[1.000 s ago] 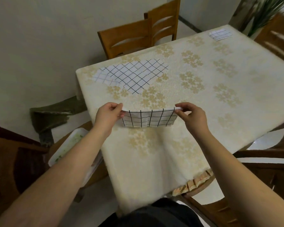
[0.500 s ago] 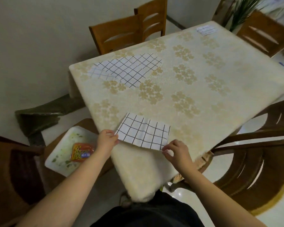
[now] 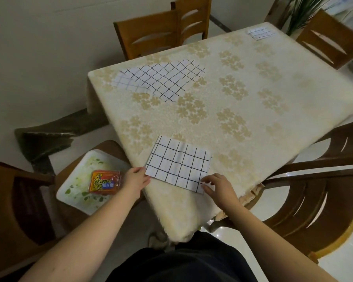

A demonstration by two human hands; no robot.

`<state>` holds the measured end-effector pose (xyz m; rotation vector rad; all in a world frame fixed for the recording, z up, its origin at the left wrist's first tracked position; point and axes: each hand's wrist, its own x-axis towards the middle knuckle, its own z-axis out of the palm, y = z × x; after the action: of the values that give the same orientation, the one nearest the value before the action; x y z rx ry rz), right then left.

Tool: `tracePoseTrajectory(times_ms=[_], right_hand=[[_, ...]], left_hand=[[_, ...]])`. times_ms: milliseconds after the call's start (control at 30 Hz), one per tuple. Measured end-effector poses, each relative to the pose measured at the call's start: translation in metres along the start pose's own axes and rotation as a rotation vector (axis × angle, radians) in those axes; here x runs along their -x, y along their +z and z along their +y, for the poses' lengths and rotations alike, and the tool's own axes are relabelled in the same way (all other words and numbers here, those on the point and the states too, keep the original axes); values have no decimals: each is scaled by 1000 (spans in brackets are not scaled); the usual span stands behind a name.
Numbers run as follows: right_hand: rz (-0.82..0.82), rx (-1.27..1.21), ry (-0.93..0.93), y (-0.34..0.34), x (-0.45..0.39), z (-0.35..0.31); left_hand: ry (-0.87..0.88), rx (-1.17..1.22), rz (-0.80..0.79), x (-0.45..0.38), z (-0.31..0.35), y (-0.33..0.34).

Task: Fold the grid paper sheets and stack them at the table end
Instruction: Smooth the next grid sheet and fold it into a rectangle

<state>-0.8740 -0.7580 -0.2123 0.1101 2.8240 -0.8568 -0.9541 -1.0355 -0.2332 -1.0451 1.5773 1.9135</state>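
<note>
Our left hand pinches the folded grid sheet on the bench. Our right hand touches its corner, fingers loose.

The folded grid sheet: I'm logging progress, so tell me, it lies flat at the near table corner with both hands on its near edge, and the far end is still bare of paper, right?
Not quite. The head view shows a small folded grid stack already at the far end. The rest holds: the folded grid sheet lies flat at the near corner, left hand and right hand at its near edge.
</note>
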Motion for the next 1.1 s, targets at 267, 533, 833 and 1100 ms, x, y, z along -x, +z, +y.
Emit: tracePoseTrajectory(times_ms=[267, 533, 833, 1100], right_hand=[[-32, -45, 7, -11, -51, -2], [-230, -57, -32, -20, -123, -10], [-393, -55, 69, -26, -202, -20], [-560, 49, 107, -24, -224, -30]], left_hand=[[-112, 57, -71, 19, -21, 6], [-226, 167, -145, 36, -40, 36], [-226, 5, -23, 37, -48, 50], [-170, -16, 34, 40, -55, 66]])
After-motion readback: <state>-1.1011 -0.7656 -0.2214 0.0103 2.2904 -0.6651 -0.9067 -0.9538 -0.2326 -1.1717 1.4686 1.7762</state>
